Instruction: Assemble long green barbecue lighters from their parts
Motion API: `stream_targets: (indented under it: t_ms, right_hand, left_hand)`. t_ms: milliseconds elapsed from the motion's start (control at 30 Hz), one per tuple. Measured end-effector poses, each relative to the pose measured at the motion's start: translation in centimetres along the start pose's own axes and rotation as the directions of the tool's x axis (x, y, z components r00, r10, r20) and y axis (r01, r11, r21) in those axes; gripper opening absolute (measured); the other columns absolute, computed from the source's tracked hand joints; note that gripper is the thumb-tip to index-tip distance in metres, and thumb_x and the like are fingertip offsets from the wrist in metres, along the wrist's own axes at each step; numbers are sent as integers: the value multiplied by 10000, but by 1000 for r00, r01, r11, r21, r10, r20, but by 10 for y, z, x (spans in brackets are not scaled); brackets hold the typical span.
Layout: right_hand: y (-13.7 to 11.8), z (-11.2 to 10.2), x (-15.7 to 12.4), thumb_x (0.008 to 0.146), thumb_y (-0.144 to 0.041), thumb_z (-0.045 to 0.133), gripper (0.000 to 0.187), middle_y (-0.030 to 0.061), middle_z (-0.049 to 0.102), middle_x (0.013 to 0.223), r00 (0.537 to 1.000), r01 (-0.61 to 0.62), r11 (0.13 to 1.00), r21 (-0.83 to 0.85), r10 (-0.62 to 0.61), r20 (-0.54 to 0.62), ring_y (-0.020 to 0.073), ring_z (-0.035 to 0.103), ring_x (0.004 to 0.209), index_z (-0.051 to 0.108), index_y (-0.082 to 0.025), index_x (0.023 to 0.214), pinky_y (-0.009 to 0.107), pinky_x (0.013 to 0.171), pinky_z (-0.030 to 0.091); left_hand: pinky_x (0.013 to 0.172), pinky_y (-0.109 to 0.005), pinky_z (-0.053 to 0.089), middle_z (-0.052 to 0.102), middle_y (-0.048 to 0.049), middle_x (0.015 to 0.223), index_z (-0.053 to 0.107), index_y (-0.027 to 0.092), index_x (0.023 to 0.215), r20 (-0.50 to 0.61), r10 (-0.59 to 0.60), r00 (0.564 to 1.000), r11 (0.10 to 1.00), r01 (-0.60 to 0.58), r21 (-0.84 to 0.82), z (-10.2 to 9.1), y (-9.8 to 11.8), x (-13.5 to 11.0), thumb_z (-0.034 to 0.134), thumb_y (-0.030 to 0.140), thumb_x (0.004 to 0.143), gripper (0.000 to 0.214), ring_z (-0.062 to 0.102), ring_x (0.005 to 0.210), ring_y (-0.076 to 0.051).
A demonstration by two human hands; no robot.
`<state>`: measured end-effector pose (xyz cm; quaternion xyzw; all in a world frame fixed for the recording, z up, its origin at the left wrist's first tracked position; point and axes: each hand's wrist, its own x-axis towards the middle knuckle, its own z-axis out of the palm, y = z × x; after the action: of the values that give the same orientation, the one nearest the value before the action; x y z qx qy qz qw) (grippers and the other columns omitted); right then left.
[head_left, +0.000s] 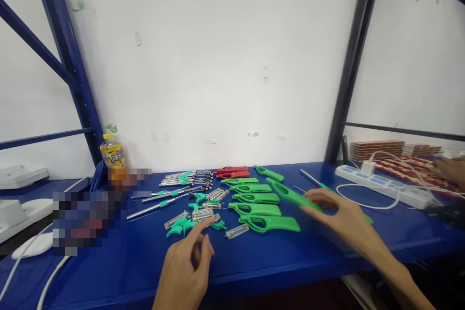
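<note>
My right hand (336,213) grips a green lighter handle shell (290,194), raised a little over the table, its looped end pointing left. Beneath and left of it lie several more green handle shells (263,209) in a loose column, with red ones (232,173) behind. My left hand (187,266) is open and holds nothing visible, its index finger stretched toward clear fuel tanks (203,214) and teal triggers (179,225). Metal lighter tubes (156,207) with teal collars and wires are laid out farther left and behind.
A drink bottle (112,154) stands at the back left. On the right are a white power strip (385,186) with a plugged-in cable, another lighter tube (312,178) and stacked reddish strips (378,149). Another person's hand (452,172) shows at the right edge. Blue posts (78,77) frame the table.
</note>
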<state>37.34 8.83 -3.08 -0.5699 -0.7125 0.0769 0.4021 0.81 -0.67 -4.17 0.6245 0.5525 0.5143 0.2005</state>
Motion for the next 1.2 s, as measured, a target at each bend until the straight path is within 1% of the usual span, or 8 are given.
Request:
stream_targets:
  t_ms: [133, 267, 400, 567, 733, 933, 1067, 1200]
  right_hand:
    - [-54, 12, -41, 849, -550, 803, 286, 5, 795, 1055, 959, 75, 976, 205, -126, 253, 291, 721, 971, 770, -318, 1012, 396, 893, 554]
    - [-84, 26, -62, 821, -510, 837, 201, -13, 797, 1090, 949, 5, 964, 267, -89, 303, 317, 706, 1011, 781, -356, 937, 450, 938, 526]
    - [-87, 31, -63, 781, -455, 868, 175, -9, 803, 1111, 943, -58, 957, 284, -40, 330, 330, 700, 1031, 785, -348, 892, 460, 971, 511]
    - [-84, 30, -61, 771, -470, 879, 216, -11, 793, 1132, 930, -127, 943, 308, 6, 366, 317, 670, 1085, 793, -343, 922, 434, 1017, 466]
    - [-83, 29, -57, 844, -509, 816, 242, 9, 772, 1035, 938, -95, 878, 469, -79, 338, 258, 690, 1000, 762, -285, 918, 341, 912, 513]
    - [-56, 17, -40, 867, -566, 767, 339, 43, 780, 1025, 984, -69, 883, 464, -18, 180, 264, 738, 972, 740, -251, 990, 334, 886, 578]
    - [-12, 13, -19, 869, -623, 718, 387, 54, 795, 1094, 998, -52, 977, 207, 54, -6, 312, 748, 1007, 742, -269, 1021, 413, 918, 580]
    - [19, 17, -3, 883, -652, 656, 409, 72, 816, 1028, 998, -22, 1000, -11, 22, -53, 360, 761, 973, 760, -267, 970, 486, 871, 592]
  left_hand:
    - [339, -203, 327, 789, -90, 964, 626, 214, 1412, 257, -201, 945, 884, 288, -368, 10, 12, -3, 737, 608, 871, 679, 625, 432, -135]
    - [309, -163, 217, 755, -90, 745, 769, 141, 990, 355, -211, 911, 828, 359, -430, 13, 19, -5, 739, 688, 845, 567, 539, 364, -92]
    - [329, -150, 175, 722, -69, 614, 724, 136, 828, 313, -264, 912, 815, 385, -433, 12, 20, -6, 740, 714, 838, 578, 316, 297, -10]
    - [334, -160, 177, 772, -125, 687, 730, 121, 787, 285, -250, 925, 827, 357, -434, 14, 23, -5, 725, 737, 824, 616, 300, 285, -2]
    - [294, -179, 217, 784, -124, 743, 749, 131, 777, 212, -252, 944, 853, 320, -412, 17, 22, -7, 730, 713, 818, 584, 349, 279, -27]
    - [324, -174, 338, 787, -112, 789, 792, 136, 762, 27, -268, 963, 873, 254, -415, 5, 16, 0, 789, 664, 784, 528, 427, 326, -36]
    - [306, -175, 310, 779, -116, 785, 799, 126, 767, 1, -302, 953, 864, 274, -422, -2, 11, 5, 785, 684, 777, 558, 445, 355, -56]
    - [286, -183, 316, 777, -129, 776, 791, 120, 777, 45, -304, 952, 857, 294, -423, 1, 4, 6, 798, 698, 743, 580, 509, 371, -92]
